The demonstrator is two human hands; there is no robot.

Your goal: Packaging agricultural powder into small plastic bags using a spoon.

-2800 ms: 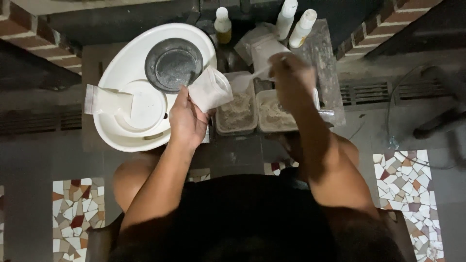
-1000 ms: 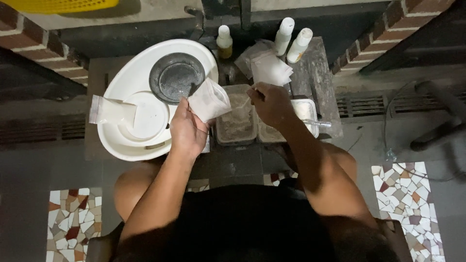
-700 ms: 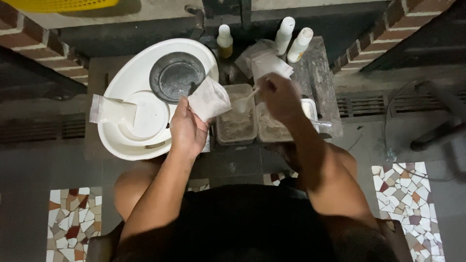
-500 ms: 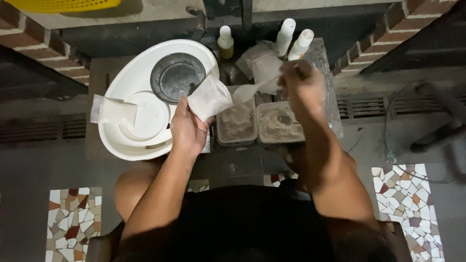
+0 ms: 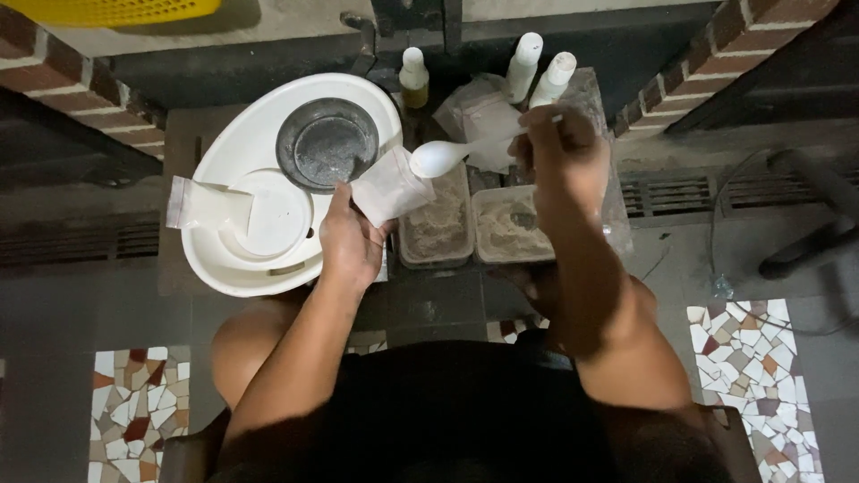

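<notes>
The right hand (image 5: 559, 156) has lifted the white spoon (image 5: 438, 158) from the tubs toward the small bag (image 5: 389, 186).

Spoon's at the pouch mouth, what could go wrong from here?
1. The spoon bowl looks about as wide as the small pouch opening held by the left hand; powder may spill past it.
2. The right hand grips the handle's far end, so a wobble could tip the load.
3. Spill could land in the open tubs below, mixing powders.

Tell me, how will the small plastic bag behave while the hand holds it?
The small plastic bag looks thin and probably floppy: the left hand pinches it to keep its mouth toward the white spoon. It seems light, so it may sag or fold once released.
</notes>
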